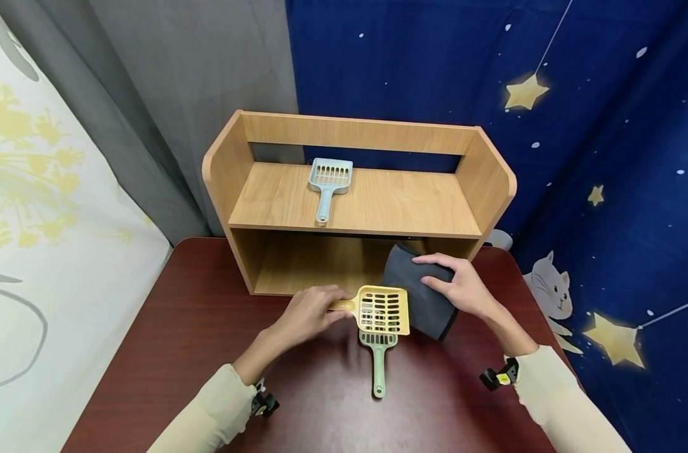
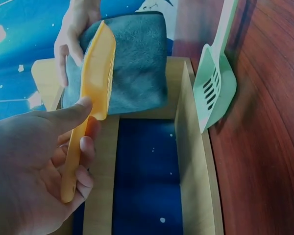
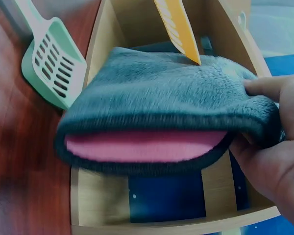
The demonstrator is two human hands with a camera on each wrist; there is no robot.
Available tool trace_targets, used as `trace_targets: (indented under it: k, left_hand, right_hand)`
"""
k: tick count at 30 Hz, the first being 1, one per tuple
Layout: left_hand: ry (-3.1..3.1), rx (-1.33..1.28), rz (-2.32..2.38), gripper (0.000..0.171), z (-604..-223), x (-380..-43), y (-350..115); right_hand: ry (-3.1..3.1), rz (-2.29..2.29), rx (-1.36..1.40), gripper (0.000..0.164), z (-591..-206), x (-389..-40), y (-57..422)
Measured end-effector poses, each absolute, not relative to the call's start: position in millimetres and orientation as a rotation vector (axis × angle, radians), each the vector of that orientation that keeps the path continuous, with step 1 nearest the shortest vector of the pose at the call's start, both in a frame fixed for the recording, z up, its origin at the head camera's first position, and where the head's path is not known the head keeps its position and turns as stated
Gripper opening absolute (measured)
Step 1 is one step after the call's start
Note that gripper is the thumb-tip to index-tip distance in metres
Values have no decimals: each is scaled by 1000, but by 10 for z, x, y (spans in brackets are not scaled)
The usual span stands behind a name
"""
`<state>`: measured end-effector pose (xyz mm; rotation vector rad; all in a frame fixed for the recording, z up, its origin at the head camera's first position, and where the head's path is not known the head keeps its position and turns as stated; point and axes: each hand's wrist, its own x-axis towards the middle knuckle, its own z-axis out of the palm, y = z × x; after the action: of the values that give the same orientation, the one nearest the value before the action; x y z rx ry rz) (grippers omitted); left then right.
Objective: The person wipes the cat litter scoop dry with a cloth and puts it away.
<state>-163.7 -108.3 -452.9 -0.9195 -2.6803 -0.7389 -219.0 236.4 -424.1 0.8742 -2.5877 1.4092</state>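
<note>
My left hand (image 1: 310, 311) grips a yellow litter scoop (image 2: 97, 73) by its handle, its slotted head pointing right. In my right hand (image 1: 463, 284) is a folded dark grey plush cloth (image 1: 414, 292), pinched between thumb and fingers along its right side. A pink layer shows inside the cloth's fold in the right wrist view. The scoop's head stands close to the cloth; whether they touch I cannot tell. Beneath the yellow scoop, a green litter scoop (image 1: 379, 371) lies on the table, its head partly hidden in the head view.
A two-level wooden shelf (image 1: 355, 214) stands at the back of the dark red table (image 1: 208, 352). On its upper board lies a light blue litter scoop (image 1: 326, 200). Grey and blue star-patterned curtains (image 1: 400, 69) hang behind. The cloth overlaps the lower compartment's right front.
</note>
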Motion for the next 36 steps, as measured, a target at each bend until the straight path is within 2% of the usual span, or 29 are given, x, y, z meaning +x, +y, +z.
trace_targets:
  k: [4, 8, 15, 29, 36]
  left_hand:
    - [-2635, -873, -816, 30, -4555, -1649, -1095]
    - [-2586, -829, -934, 31, -4556, -1656, -1090]
    - [-2537, -770, -1069, 31, -4568, -1658, -1031]
    - [-2374, -624, -1273, 30, -4596, -1690, -827]
    - [-2393, -629, -1282, 32, -4590, -1686, -869]
  right_hand:
    - [-2532, 1554, 620, 40, -4247, -2089, 2367]
    - [-2307, 1904, 386, 46, -4280, -1987, 2322]
    - [-1884, 2281, 147, 51, -4370, -1841, 2081]
    - [-1524, 2671, -39, 52, -4737, -1730, 1329]
    - [-1516, 2633, -30, 55, -4733, -1749, 1413]
